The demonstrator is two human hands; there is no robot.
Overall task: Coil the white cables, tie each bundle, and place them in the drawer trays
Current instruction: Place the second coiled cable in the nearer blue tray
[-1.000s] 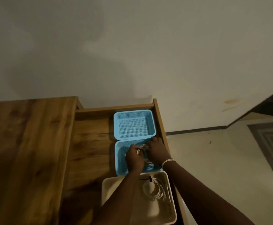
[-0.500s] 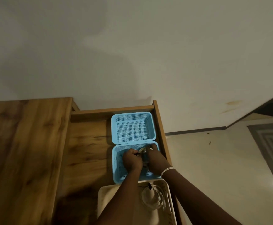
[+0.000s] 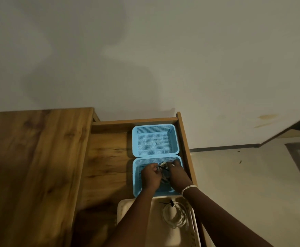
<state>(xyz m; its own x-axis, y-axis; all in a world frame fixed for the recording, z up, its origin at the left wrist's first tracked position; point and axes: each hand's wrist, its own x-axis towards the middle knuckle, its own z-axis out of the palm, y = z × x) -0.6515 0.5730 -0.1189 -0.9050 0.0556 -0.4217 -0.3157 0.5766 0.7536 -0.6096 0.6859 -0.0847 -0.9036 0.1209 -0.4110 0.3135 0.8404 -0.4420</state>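
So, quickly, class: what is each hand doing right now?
Left hand: closed on the cable bundle.
Right hand: closed on the same bundle.

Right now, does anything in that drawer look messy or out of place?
Nothing stands out. The three trays sit in a neat row. One tied cable coil lies in the cream tray, and both hands hold another bundle over the near blue tray.

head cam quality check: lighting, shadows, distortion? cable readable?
Head view: dim, warm light; broad soft shadows on the wall and a dark patch on the drawer floor. Wide-angle lens bows the skirting line. The cable bundle between the left hand and right hand is small, murky and mostly hidden; the coil in the beige tray reads better.
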